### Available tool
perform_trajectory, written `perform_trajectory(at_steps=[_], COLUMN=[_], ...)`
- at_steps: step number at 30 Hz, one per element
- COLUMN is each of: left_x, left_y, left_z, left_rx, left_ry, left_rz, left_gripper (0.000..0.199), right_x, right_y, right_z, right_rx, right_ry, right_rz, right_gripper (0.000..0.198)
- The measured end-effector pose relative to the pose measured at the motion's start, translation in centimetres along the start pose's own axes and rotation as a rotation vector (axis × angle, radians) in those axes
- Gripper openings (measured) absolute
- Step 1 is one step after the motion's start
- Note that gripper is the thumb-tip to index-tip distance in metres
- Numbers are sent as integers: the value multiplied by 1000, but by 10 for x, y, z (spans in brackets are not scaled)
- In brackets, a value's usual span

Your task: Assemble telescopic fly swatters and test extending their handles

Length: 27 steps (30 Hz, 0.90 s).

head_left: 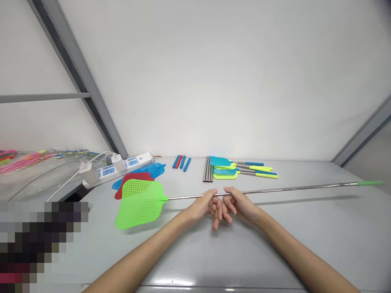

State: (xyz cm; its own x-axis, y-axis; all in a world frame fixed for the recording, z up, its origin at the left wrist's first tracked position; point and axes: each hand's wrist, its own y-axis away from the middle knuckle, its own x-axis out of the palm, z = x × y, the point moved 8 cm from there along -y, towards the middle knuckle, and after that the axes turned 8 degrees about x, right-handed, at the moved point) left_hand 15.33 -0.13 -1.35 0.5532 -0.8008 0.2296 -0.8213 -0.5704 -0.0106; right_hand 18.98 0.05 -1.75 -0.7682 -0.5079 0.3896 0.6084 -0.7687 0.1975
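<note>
A long fly swatter lies level above the grey table (320,236). Its green mesh head (139,203) points left and its extended metal rod (290,189) runs right to a green handle tip (369,183). My left hand (204,205) and my right hand (238,205) both pinch the rod near its middle, side by side and touching, with the lower fingers spread beneath it.
Red (134,178) and blue (152,169) swatter heads lie behind the green one. Farther back are several finished swatters (238,167), metal rods (207,169), red and blue handle sleeves (181,162) and a white power strip (122,166). Bagged coloured items (18,160) sit far left.
</note>
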Motion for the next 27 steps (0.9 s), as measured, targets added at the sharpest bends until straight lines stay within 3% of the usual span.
perform_trajectory(at_steps=[9, 13, 19, 22, 27], left_x=[1, -13, -36, -58, -102], left_y=[0, -3, -5, 1, 35], left_z=[-3, -1, 1, -11, -40], left_rx=[-31, -6, 25, 153, 595], left_ry=[-52, -78, -28, 52, 111], left_rz=[-27, -165, -352, -537, -975], left_gripper=[64, 61, 57, 55, 40], right_x=[3, 5, -3, -11, -26], right_y=[-5, -4, -4, -3, -1], right_z=[-7, -2, -2, 1, 4], right_rx=[-11, -22, 44, 53, 80], right_ry=[-51, -94, -55, -58, -91], right_rz=[22, -2, -145, -192, -271], right_gripper=[52, 50, 50, 50, 48])
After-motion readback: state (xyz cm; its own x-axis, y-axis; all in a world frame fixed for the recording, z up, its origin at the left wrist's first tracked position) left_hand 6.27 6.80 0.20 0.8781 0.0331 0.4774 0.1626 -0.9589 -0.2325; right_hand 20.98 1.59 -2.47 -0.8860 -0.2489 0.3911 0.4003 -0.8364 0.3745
